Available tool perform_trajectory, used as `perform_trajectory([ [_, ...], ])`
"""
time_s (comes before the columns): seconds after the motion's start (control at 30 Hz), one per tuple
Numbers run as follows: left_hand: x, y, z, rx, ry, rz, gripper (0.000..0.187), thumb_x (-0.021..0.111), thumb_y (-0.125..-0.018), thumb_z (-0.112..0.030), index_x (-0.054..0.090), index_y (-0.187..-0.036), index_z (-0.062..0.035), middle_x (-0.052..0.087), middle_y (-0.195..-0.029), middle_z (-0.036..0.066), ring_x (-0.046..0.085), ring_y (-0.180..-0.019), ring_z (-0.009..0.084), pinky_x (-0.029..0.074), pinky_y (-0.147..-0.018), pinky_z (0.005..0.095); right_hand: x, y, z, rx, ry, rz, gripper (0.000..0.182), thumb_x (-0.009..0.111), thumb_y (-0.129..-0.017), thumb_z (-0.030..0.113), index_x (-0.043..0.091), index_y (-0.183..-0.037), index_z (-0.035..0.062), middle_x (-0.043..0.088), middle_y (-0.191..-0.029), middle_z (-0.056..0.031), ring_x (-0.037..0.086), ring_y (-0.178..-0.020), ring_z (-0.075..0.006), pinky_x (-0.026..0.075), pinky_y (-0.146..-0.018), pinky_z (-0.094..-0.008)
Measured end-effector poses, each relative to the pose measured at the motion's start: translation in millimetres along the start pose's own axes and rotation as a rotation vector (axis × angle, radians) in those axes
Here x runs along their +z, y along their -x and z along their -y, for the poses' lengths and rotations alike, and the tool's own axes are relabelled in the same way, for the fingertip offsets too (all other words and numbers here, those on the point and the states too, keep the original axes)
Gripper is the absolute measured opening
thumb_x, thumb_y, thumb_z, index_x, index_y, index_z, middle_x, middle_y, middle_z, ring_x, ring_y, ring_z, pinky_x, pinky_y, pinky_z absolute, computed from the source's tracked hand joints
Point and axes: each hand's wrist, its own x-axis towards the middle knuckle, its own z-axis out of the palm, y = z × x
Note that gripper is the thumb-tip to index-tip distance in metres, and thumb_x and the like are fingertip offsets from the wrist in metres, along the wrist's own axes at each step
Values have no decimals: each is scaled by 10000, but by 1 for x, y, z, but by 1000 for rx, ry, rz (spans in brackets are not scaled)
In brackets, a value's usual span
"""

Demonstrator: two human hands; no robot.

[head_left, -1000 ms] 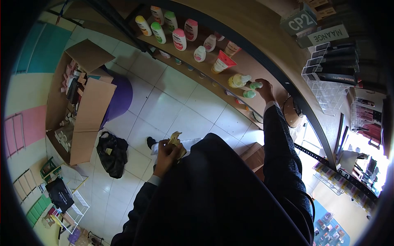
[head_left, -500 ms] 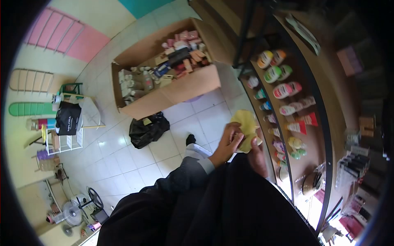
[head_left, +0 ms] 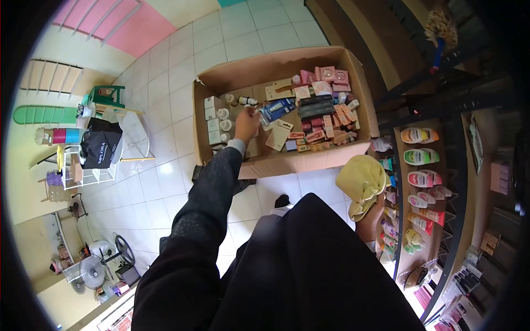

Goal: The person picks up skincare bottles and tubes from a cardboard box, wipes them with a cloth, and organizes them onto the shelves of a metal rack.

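My left hand (head_left: 247, 126) reaches down into a large cardboard box (head_left: 303, 159), over its left half. Its fingers are curled together beside a small bottle with a dark band (head_left: 248, 101); what they grip, if anything, is hidden. White-capped bottles (head_left: 223, 113) stand just left of this hand, and blue packages (head_left: 277, 109) lie to its right. On the right, near the shelf, my right hand (head_left: 371, 222) is closed on a bunched yellow cloth (head_left: 360, 182), which covers most of the fingers.
Small cosmetic boxes (head_left: 326, 124) and pink compacts (head_left: 334, 76) fill the carton's right side. A shelf (head_left: 398, 220) at right holds rows of bottles (head_left: 422, 156) and tubes. A white rack with a black bag (head_left: 101, 143) stands left, with a fan (head_left: 92, 271) below it.
My left hand has let go of the yellow cloth and moved up and left into the carton. The cloth stays with my right hand, now lower right. The view has shifted, bringing the carton closer.
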Motion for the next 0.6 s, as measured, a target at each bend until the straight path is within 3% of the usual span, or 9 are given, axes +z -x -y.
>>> perform_trajectory([
  [0.1,3,-49,53,167,-497,-185,494,697,-653,-167,511,-1083,-12,500,-1117,205,513,-1008,341,442,-814,371,40,2,-5,-11,-46,-3,495,314,-925,408,384,-1238,31,479,-1187,-128,505,-1046,-259,433,-873,-374],
  [0.13,-5,-56,45,163,-493,-176,494,697,-653,-167,511,-1083,-12,500,-1117,205,513,-1008,341,442,-814,371,46,0,-9,-14,-40,-11,495,314,-925,408,384,-1238,31,479,-1187,-128,505,-1046,-259,433,-873,-374],
  [0.2,-19,-71,31,452,-1017,-165,573,682,-656,-158,453,-1162,-18,399,-1234,237,458,-1072,395,426,-853,396,51,-2,-15,-22,25,-52,537,307,-917,454,377,-1237,29,490,-1167,-125,520,-1022,-252,449,-843,-362],
  [0.33,-37,-122,49,435,-1033,-229,426,650,-674,-128,529,-1066,-12,476,-1154,252,498,-1028,390,440,-845,403,56,0,-15,84,61,-52,558,304,-911,473,375,-1234,23,499,-1156,-125,534,-998,-248,461,-813,-346],
  [0.4,-43,-144,64,198,-1059,310,263,526,-759,-125,574,-992,-15,569,-1008,231,545,-956,357,449,-813,402,68,2,-13,85,69,-99,574,299,-908,486,374,-1232,18,507,-1142,-124,544,-981,-239,467,-793,-333],
  [0.43,-44,-149,70,207,-1057,315,263,526,-759,-125,574,-992,-15,569,-1008,231,545,-956,357,449,-813,402,62,0,-14,78,67,-105,574,299,-908,486,374,-1232,18,507,-1142,-124,544,-981,-239,467,-793,-333],
  [0.5,-43,-151,80,287,-985,231,200,533,-752,-128,609,-894,-9,601,-841,224,580,-835,359,464,-771,403,42,-6,-16,178,-337,360,563,308,-911,472,371,-1233,14,500,-1146,-129,535,-998,-239,460,-803,-337],
  [0.53,-42,-147,72,291,-984,234,200,533,-752,-128,609,-894,-9,601,-841,224,580,-835,359,464,-771,403,48,-7,-16,174,-338,357,563,308,-911,472,371,-1233,14,500,-1146,-129,535,-998,-239,460,-803,-337],
  [0.6,-44,-133,52,357,-962,136,150,525,-750,-62,614,-856,-6,585,-920,224,596,-817,339,491,-744,390,61,-7,-17,-7,45,-89,546,336,-912,450,364,-1242,16,488,-1161,-131,523,-1016,-245,449,-827,-354],
])
